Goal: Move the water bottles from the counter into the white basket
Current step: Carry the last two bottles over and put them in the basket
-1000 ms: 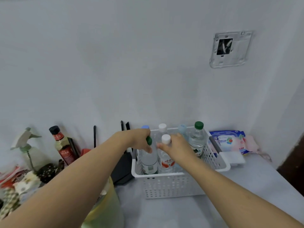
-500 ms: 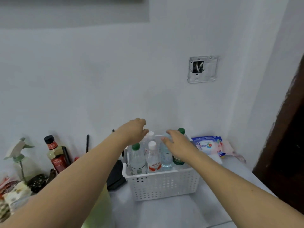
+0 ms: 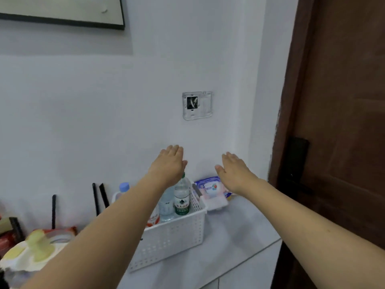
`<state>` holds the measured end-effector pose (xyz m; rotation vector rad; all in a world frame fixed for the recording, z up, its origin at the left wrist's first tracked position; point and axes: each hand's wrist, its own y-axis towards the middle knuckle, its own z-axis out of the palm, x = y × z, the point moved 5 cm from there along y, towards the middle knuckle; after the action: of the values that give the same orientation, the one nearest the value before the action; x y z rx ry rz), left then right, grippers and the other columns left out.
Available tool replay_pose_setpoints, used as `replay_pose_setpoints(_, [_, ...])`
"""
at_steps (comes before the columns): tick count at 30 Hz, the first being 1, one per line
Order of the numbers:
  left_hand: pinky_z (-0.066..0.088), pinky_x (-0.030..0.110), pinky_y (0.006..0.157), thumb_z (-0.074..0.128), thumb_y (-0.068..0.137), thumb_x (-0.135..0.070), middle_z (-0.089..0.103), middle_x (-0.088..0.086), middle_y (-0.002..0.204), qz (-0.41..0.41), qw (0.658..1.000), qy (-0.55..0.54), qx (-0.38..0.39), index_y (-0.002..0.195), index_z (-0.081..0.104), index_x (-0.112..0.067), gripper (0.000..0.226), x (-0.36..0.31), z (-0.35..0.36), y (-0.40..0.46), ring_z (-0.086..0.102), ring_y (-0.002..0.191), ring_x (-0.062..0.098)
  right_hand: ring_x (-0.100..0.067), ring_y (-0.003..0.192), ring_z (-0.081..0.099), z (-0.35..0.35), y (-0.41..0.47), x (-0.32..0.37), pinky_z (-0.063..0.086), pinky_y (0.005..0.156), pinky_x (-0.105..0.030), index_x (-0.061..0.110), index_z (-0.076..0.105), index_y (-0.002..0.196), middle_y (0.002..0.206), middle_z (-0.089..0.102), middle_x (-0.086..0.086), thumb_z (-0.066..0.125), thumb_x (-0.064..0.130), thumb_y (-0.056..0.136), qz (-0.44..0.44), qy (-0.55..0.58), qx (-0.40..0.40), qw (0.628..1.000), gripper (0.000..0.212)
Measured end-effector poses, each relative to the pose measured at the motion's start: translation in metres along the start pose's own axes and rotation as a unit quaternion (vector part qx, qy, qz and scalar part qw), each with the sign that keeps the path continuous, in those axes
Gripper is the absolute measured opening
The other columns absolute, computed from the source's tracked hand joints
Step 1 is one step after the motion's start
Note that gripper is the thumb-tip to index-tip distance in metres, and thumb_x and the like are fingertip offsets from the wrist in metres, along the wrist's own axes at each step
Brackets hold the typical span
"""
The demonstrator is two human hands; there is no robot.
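The white perforated basket (image 3: 175,238) stands on the pale counter (image 3: 233,236) against the wall. Several water bottles stand upright inside it: one with a green label (image 3: 181,200), a clear one (image 3: 166,203) beside it, one with a red label (image 3: 153,219) and a blue-capped one (image 3: 124,187) at the back left. My left forearm hides part of them. My left hand (image 3: 169,163) hovers flat above the basket, fingers apart, holding nothing. My right hand (image 3: 236,171) is raised to the right of the basket, open and empty.
A pack of wet wipes (image 3: 210,187) and a white sponge-like block (image 3: 214,202) lie right of the basket. Clutter with a pale green lid (image 3: 39,243) fills the left. A brown door (image 3: 337,122) stands right. A wall plate (image 3: 196,105) sits above the basket.
Both hands have let go of the bottles and risen above the basket with fingers spread. The view has tilted up and turned right, bringing the door in.
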<state>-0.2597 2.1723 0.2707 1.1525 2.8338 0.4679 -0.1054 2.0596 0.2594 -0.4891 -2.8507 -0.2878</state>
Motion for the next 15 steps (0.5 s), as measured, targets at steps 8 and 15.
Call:
replay_pose_setpoints(8, [0.021,0.039,0.117,0.032,0.107,-0.03,0.029,0.018,0.158,0.138,0.99,-0.033,-0.01,0.151,0.026,0.002,0.055,-0.126,-0.009,0.054,0.026,0.144,0.032,-0.028,0.15,0.009,-0.055,-0.073,-0.101,0.007,0.122,-0.037,0.0,0.012,0.154,0.163,0.01,-0.016,0.024,0.035,0.106,0.142,-0.015,-0.038,0.989,0.06])
replay_pose_setpoints(15, [0.018,0.038,0.12,0.031,0.107,-0.032,0.026,0.016,0.16,0.308,0.946,-0.1,-0.02,0.152,0.025,0.0,0.055,-0.298,-0.034,0.039,0.021,0.148,0.032,-0.026,0.151,0.005,-0.103,-0.197,-0.188,0.005,0.122,-0.037,0.004,0.011,0.155,0.164,0.007,-0.013,0.024,0.039,0.105,0.302,-0.039,-0.084,0.949,0.062])
